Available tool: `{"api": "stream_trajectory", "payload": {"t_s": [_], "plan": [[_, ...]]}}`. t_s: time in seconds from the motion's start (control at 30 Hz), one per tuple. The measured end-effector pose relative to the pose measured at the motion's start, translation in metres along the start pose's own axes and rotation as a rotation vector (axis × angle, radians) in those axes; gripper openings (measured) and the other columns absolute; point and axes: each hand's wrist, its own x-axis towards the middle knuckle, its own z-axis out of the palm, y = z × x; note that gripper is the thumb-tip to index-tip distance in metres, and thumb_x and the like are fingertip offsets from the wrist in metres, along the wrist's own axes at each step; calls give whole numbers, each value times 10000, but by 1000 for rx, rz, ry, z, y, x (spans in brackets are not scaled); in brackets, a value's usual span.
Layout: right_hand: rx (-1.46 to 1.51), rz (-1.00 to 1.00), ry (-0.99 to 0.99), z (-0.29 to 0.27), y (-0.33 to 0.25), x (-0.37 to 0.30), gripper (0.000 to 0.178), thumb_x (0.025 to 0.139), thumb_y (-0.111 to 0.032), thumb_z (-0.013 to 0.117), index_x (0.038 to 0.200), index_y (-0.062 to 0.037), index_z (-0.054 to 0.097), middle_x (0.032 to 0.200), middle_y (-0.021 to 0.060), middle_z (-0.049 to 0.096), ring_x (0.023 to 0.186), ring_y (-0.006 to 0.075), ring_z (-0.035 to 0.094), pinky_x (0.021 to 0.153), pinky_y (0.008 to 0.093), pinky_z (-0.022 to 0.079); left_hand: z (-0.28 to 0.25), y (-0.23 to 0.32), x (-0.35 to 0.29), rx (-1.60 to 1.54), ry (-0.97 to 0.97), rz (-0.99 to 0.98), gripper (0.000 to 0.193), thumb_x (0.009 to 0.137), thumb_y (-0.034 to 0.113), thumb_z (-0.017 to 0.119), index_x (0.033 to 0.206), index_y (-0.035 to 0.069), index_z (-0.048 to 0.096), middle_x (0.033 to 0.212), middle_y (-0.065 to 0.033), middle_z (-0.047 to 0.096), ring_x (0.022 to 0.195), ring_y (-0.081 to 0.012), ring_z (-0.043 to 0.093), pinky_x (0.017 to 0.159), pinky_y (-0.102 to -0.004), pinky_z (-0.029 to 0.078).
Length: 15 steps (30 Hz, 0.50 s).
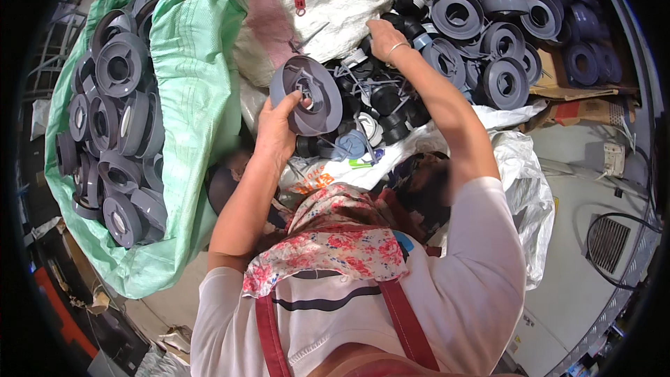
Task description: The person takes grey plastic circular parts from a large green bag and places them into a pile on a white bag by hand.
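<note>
My left hand [278, 126] is closed on the rim of a grey plastic ring-shaped part [326, 108]. That part is tilted up, its hollow side towards me, and my thumb reaches inside beside a small light piece. Farther off and to the right, my right hand [386, 40] reaches into a heap of black round plastic caps [385, 100]. Its fingers curl down at the heap's far edge, and what they hold, if anything, is hidden. Grey stems and white rings [368, 127] lie mixed among the caps. A blue-grey round piece [351, 145] rests at the heap's near edge.
To the left stands a green woven sack [199, 91] full of similar grey parts [121, 65]. More grey parts [457, 12] are piled at the far right, by a cardboard box [579, 93]. White sacking [342, 10] lies beyond the heap. A cable [590, 241] loops at the right.
</note>
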Motion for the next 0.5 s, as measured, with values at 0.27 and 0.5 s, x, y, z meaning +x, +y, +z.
{"api": "stream_trajectory", "payload": {"t_s": [0.27, 0.5], "plan": [[-392, -317, -156, 27, 27, -2, 139, 787, -87, 526, 909, -23, 542, 980, 138, 545, 989, 312, 509, 819, 365, 482, 3, -2, 1, 82, -26, 58, 274, 777, 102, 663, 1013, 56, 532, 834, -22, 571, 758, -115, 544, 690, -293, 474], [214, -170, 229, -43, -44, -66, 211, 792, -164, 557, 905, 14, 571, 851, 203, 563, 810, 353, 561, 721, 397, 464, 0, -15, -5, 85, -207, 67, 377, 873, 249, 557, 1117, -32, 493, 1016, -90, 593, 909, -177, 579, 834, -347, 464]]}}
